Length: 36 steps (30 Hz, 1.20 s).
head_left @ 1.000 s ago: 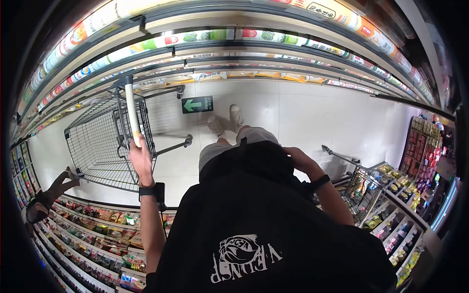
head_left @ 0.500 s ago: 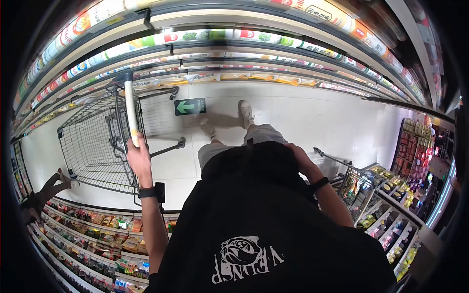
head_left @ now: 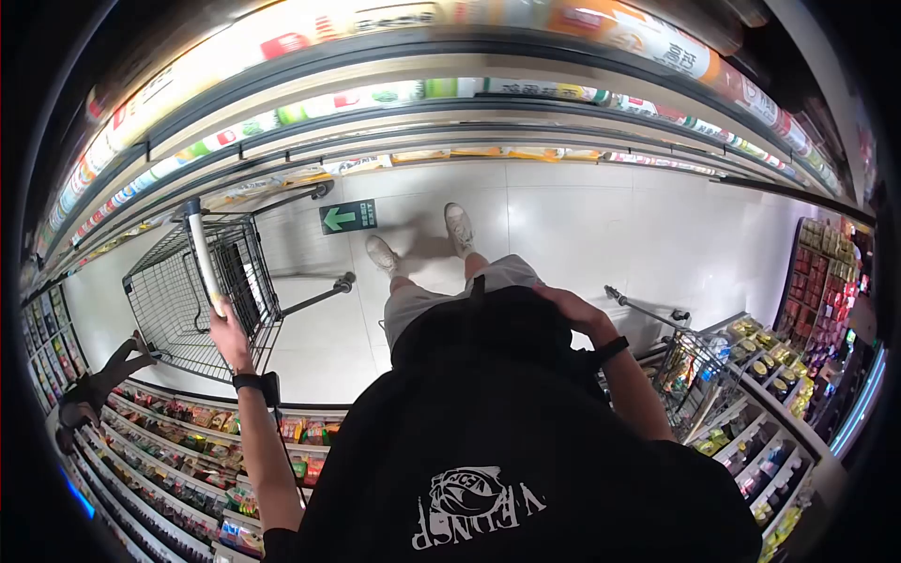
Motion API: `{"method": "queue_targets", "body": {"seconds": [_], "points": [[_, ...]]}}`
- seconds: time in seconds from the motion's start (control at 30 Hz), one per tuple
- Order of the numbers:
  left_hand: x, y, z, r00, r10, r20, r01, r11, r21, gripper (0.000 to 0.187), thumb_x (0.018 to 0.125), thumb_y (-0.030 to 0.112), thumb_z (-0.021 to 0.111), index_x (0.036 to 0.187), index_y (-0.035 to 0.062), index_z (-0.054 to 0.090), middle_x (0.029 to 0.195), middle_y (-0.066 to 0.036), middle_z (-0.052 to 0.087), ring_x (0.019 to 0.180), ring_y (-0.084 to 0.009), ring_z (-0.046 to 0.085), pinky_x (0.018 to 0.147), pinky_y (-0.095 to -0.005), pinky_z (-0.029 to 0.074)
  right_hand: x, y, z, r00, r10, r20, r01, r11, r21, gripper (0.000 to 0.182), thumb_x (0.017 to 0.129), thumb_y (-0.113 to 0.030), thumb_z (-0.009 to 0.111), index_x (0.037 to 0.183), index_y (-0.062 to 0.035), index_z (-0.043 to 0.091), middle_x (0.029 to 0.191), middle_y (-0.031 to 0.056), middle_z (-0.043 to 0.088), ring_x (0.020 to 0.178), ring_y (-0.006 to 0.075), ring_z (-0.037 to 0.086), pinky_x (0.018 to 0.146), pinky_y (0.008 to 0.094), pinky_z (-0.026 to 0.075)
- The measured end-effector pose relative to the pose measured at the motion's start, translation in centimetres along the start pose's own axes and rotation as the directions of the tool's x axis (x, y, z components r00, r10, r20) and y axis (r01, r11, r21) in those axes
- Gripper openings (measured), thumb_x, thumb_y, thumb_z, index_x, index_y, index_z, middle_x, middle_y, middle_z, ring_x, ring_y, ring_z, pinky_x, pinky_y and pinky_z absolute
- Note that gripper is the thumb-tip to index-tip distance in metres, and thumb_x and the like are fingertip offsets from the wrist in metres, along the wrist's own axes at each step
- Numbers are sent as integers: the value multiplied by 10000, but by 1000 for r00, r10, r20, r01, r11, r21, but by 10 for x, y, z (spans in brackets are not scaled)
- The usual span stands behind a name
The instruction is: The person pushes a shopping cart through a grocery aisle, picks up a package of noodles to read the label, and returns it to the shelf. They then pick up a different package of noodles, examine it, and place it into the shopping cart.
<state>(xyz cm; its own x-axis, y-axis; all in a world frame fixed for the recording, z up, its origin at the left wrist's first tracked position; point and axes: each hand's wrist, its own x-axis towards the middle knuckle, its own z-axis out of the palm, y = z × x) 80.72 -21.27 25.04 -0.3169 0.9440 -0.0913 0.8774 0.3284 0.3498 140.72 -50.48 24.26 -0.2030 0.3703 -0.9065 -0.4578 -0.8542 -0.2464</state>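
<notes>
My left hand (head_left: 229, 335) is closed round the near end of the white handle (head_left: 203, 257) of a wire shopping cart (head_left: 174, 300). The cart stands at my left, and its basket shows mostly bare mesh. At my waist, my right hand (head_left: 571, 308) lies flat against the edge of my black shirt (head_left: 507, 403) and grey shorts (head_left: 413, 305). Nothing shows in that hand. Each wrist wears a dark band.
Shelves of packaged goods (head_left: 526, 89) run across the front. More stocked shelves (head_left: 178, 432) stand behind at left, where another person (head_left: 99, 385) is. A second cart (head_left: 690, 375) is at right. A green arrow sign (head_left: 347, 217) marks the tiled floor.
The cart and my left hand on its handle have swung left and a little nearer in view. My feet appear farther left. My right hand stays by my waist.
</notes>
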Motion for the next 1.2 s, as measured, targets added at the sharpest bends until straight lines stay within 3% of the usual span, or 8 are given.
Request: {"method": "queue_targets", "body": {"seconds": [0.1,0.3,0.4,0.53,0.57,0.8,1.13,1.2], "points": [[-16,16,6,1000,18,-24,-17,1000,23,556,1018,502,523,938,-41,611,655,-191,580,549,-292,508,554,-443,420,14,15,-35,1000,-21,19,24,971,-237,532,1051,-414,505,1291,48,619,1246,88,664,1117,146,604,998,295,471],[-48,25,21,999,11,-31,-11,1000,-9,534,1016,458,558,868,-52,610,596,-136,530,524,-208,427,503,-408,378,-3,9,-43,1000,-18,-2,17,963,-268,544,1050,-428,498,1272,48,638,1210,87,682,1091,152,610,991,297,465],[-72,40,24,996,71,-47,-74,995,-65,520,1017,468,573,826,-14,627,519,-10,454,459,-95,408,434,-320,320,-10,23,-65,981,-193,23,188,914,-359,512,1057,-402,487,1244,46,651,1166,89,696,1051,145,617,969,298,471],[-101,57,23,998,-20,66,34,975,-218,522,1004,450,607,750,-5,577,515,19,442,465,-71,407,427,-289,306,-8,43,-88,972,-216,-88,184,942,-281,436,1065,-335,469,1140,41,677,1050,66,701,959,135,618,905,294,487],[-103,51,27,999,53,11,-52,997,-59,512,1001,446,610,751,1,583,530,20,450,474,-64,411,428,-279,304,-8,47,-91,973,-193,-122,163,961,-225,417,1064,-318,468,1114,38,680,1026,56,698,935,132,615,889,292,490],[-159,67,29,994,100,33,-98,992,-77,589,967,515,600,812,-52,630,555,-118,493,514,-183,466,501,-386,381,-27,63,-109,984,-175,-36,164,962,-217,372,1056,-265,452,1091,25,681,1021,20,678,909,101,585,858,285,488],[-242,67,37,984,149,95,-145,988,-46,630,946,586,572,826,-29,642,587,-206,575,544,-329,587,575,-448,468,-69,143,-167,864,-474,169,432,527,-731,399,1061,-283,453,1186,43,646,1027,61,711,983,121,615,913,307,481],[-264,75,31,981,104,164,-101,994,-29,626,933,599,577,874,-18,668,599,-193,599,560,-334,607,604,-442,486,-87,160,-167,862,-464,205,488,648,-585,443,1066,-334,465,1204,48,641,1076,58,702,1017,129,613,937,305,476]]}}
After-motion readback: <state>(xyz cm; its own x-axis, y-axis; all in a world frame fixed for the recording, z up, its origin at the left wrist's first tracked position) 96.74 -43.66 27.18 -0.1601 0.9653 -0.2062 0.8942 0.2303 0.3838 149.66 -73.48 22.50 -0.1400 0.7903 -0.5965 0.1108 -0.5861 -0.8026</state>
